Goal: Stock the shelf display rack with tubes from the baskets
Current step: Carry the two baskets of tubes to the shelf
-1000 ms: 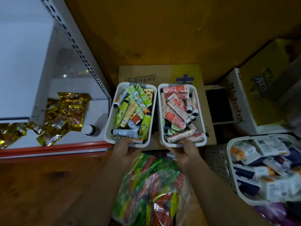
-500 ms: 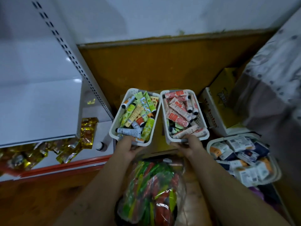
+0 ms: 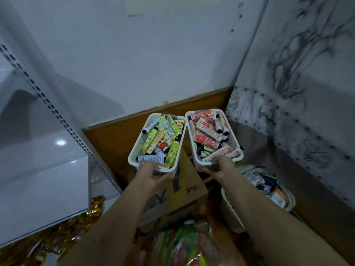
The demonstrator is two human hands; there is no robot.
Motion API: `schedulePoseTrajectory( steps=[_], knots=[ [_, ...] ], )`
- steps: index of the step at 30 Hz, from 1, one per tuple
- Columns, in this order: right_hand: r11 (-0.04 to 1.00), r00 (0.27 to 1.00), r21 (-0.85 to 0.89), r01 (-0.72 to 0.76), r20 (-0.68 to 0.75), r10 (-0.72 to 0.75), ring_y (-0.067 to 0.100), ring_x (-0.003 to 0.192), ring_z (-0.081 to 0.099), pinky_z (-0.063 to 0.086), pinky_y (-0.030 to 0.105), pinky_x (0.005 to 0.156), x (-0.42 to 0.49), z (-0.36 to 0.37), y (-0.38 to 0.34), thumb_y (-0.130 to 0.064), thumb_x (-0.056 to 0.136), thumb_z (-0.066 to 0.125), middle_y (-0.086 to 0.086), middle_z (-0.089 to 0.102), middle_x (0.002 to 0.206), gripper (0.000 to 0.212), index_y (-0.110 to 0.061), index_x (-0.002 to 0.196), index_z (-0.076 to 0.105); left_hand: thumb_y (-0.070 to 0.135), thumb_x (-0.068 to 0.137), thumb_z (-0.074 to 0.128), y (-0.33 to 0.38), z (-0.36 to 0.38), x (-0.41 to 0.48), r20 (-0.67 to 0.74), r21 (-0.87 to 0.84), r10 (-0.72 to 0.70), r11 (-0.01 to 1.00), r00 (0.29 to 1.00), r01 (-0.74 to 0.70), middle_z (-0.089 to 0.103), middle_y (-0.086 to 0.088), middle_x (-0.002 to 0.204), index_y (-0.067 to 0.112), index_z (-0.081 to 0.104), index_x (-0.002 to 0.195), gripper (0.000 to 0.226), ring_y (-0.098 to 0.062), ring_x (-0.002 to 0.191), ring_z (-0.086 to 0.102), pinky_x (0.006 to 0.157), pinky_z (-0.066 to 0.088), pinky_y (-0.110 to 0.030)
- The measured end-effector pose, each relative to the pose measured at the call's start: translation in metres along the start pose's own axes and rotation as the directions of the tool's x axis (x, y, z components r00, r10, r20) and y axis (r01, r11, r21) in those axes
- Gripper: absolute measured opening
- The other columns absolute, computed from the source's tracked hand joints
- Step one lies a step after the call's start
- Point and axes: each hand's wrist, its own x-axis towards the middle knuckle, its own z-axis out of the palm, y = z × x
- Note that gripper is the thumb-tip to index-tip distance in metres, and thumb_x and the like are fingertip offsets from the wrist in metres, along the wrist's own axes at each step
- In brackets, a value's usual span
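Two white perforated baskets hang in the air side by side, each held by its near rim. My left hand [image 3: 151, 172] grips the left basket [image 3: 136, 145], which is full of green and yellow tubes [image 3: 162, 137]. My right hand [image 3: 221, 167] grips the right basket [image 3: 233, 135], filled with pink and red tubes [image 3: 206, 134]. The white shelf rack [image 3: 42, 187] stands at the left, its perforated upright [image 3: 63, 120] running diagonally; the visible upper shelf is bare.
A cardboard box [image 3: 184, 189] sits below the baskets. A third white basket [image 3: 228, 210] of small boxes stands at lower right. A clear bag of colourful packets [image 3: 184, 244] lies at the bottom centre. Gold foil packets [image 3: 63, 235] lie under the shelf. A patterned curtain [image 3: 299, 89] hangs right.
Both baskets have risen off the cardboard box with my hands on them. The view has tilted upward, showing the wall and the curtain.
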Motion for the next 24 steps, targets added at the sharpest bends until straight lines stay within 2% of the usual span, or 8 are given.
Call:
schedulePoseTrajectory(
  steps=[4, 7, 9, 12, 16, 19, 22, 24],
  knots=[
    [0.991, 0.996, 0.097, 0.088, -0.038, -0.085, 0.049, 0.099, 0.055, 0.052, 0.061, 0.052, -0.031, -0.021, -0.003, 0.013, 0.083, 0.037, 0.025, 0.046, 0.124, 0.068, -0.023, 0.14, 0.034, -0.016, 0.087, 0.038, 0.002, 0.005, -0.015, 0.099, 0.025, -0.031, 0.999, 0.995, 0.029, 0.04, -0.027, 0.134, 0.014, 0.036, 0.134, 0.056, -0.047, 0.117, 0.047, 0.083, 0.051, -0.06],
    [0.975, 0.99, 0.189, 0.118, -0.098, -0.101, 0.052, 0.1, 0.055, 0.052, 0.064, 0.057, -0.057, -0.04, 0.015, 0.014, 0.08, 0.037, 0.026, 0.046, 0.123, 0.066, -0.024, 0.135, 0.037, -0.016, 0.089, 0.037, 0.006, 0.001, -0.023, 0.197, 0.12, -0.059, 0.992, 0.979, 0.036, 0.039, -0.027, 0.134, 0.016, 0.033, 0.139, 0.059, -0.048, 0.117, 0.047, 0.08, 0.051, -0.061],
    [0.954, 0.983, 0.268, 0.137, -0.154, -0.099, 0.054, 0.098, 0.055, 0.05, 0.069, 0.065, -0.076, -0.056, 0.033, 0.017, 0.073, 0.035, 0.028, 0.048, 0.12, 0.069, -0.023, 0.129, 0.041, -0.014, 0.092, 0.037, 0.007, -0.006, -0.036, 0.263, 0.204, -0.098, 0.978, 0.96, 0.045, 0.042, -0.025, 0.125, 0.017, 0.033, 0.136, 0.054, -0.047, 0.108, 0.051, 0.08, 0.05, -0.062],
    [0.937, 0.965, 0.308, 0.166, -0.247, -0.09, 0.051, 0.096, 0.058, 0.051, 0.069, 0.067, -0.111, -0.086, 0.063, 0.011, 0.083, 0.037, 0.028, 0.051, 0.118, 0.049, -0.019, 0.122, 0.043, -0.014, 0.091, 0.038, 0.002, -0.021, -0.053, 0.36, 0.329, -0.144, 0.944, 0.922, 0.019, 0.046, -0.025, 0.121, 0.017, 0.033, 0.138, 0.057, -0.044, 0.089, 0.055, 0.062, 0.051, -0.058],
    [0.855, 0.94, 0.471, 0.214, -0.337, -0.049, 0.052, 0.1, 0.057, 0.049, 0.07, 0.067, -0.157, -0.126, 0.107, 0.008, 0.087, 0.039, 0.029, 0.05, 0.121, 0.045, -0.02, 0.122, 0.042, -0.015, 0.088, 0.039, -0.013, -0.031, -0.079, 0.437, 0.483, -0.213, 0.875, 0.874, -0.028, 0.046, -0.024, 0.123, 0.017, 0.033, 0.138, 0.059, -0.043, 0.098, 0.053, 0.068, 0.051, -0.057],
    [0.775, 0.915, 0.568, 0.278, -0.401, -0.035, 0.052, 0.103, 0.055, 0.049, 0.069, 0.064, -0.197, -0.163, 0.139, 0.014, 0.078, 0.039, 0.029, 0.051, 0.121, 0.051, -0.016, 0.119, 0.045, -0.014, 0.09, 0.036, -0.046, -0.034, -0.106, 0.473, 0.587, -0.296, 0.808, 0.83, -0.046, 0.045, -0.024, 0.12, 0.014, 0.031, 0.14, 0.057, -0.042, 0.095, 0.052, 0.067, 0.049, -0.054],
    [0.673, 0.862, 0.624, 0.397, -0.505, -0.039, 0.052, 0.101, 0.057, 0.048, 0.071, 0.068, -0.231, -0.208, 0.173, 0.016, 0.07, 0.043, 0.029, 0.053, 0.121, 0.065, -0.016, 0.126, 0.046, -0.013, 0.089, 0.037, -0.089, -0.037, -0.135, 0.469, 0.689, -0.376, 0.722, 0.799, -0.065, 0.043, -0.025, 0.124, 0.009, 0.033, 0.138, 0.054, -0.043, 0.107, 0.05, 0.069, 0.049, -0.052],
    [0.612, 0.815, 0.632, 0.475, -0.579, -0.034, 0.051, 0.101, 0.057, 0.049, 0.069, 0.064, -0.263, -0.238, 0.198, 0.016, 0.073, 0.043, 0.028, 0.053, 0.121, 0.064, -0.016, 0.129, 0.045, -0.012, 0.089, 0.037, -0.121, -0.043, -0.157, 0.476, 0.738, -0.45, 0.672, 0.756, -0.065, 0.043, -0.026, 0.128, 0.008, 0.036, 0.135, 0.051, -0.045, 0.114, 0.049, 0.074, 0.05, -0.056]
  ],
)
